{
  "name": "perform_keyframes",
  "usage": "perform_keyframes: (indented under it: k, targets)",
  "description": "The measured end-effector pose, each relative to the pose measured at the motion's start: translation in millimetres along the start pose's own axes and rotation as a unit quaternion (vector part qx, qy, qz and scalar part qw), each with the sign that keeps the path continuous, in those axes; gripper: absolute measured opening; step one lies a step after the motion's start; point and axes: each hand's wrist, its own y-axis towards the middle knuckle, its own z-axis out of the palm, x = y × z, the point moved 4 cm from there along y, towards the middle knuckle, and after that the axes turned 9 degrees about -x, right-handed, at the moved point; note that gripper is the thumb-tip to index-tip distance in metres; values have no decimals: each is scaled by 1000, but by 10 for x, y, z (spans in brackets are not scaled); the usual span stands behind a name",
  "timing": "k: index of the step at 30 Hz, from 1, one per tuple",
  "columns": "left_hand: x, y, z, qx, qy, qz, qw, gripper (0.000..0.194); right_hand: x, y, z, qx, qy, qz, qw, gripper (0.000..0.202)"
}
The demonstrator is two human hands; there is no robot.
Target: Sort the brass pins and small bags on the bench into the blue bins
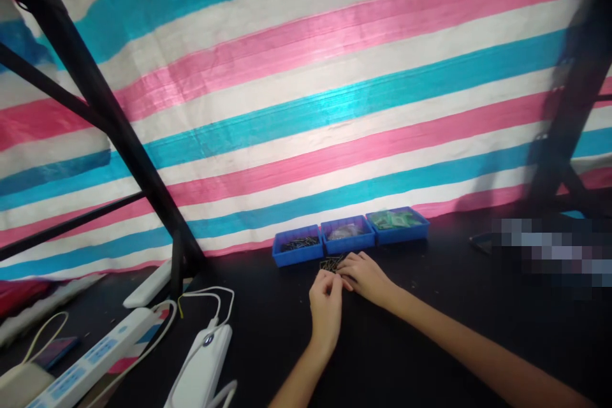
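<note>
A small pile of thin dark screws [329,264] lies on the black table in front of the blue trays. My left hand [327,303] is just below the pile, its thumb and index finger closed in a pinch; what they hold, if anything, is too small to name. From the right, my right hand [367,275] reaches over the pile's right side with bent fingers held together. Its thumb is close to the left fingertips. Whatever lies under its fingers is hidden.
Behind the hands stand a blue tray of dark screws [289,257], one of clear pieces [348,245] and one of green packets [404,234]. At left are a white power strip [102,354], a corded white box [203,366] and a black frame post [129,146]. A striped sheet [310,102] hangs behind.
</note>
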Motion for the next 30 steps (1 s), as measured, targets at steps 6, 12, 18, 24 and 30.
perform_keyframes:
  k: [6, 12, 18, 24, 30]
  targets:
    - [40, 26, -4, -3, 22, 2, 1000, 31, -86, -57, -5, -20, -1, 44, 999, 23]
    - [65, -20, 37, 5, 23, -5, 1000, 21, -110, -275, -213, -51, 55, 122, 990, 21]
    - [159, -46, 115, 23, -106, -122, 987, 40, -206, -532, -318, -76, 254, 220, 939, 24]
    - [139, -100, 189, 102, -136, -174, 970, 52, -146, -609, -313, -84, 494, 312, 807, 45]
    - [61, -267, 288, 158, -110, -177, 965, 43, -89, -660, -286, -74, 586, 355, 725, 51]
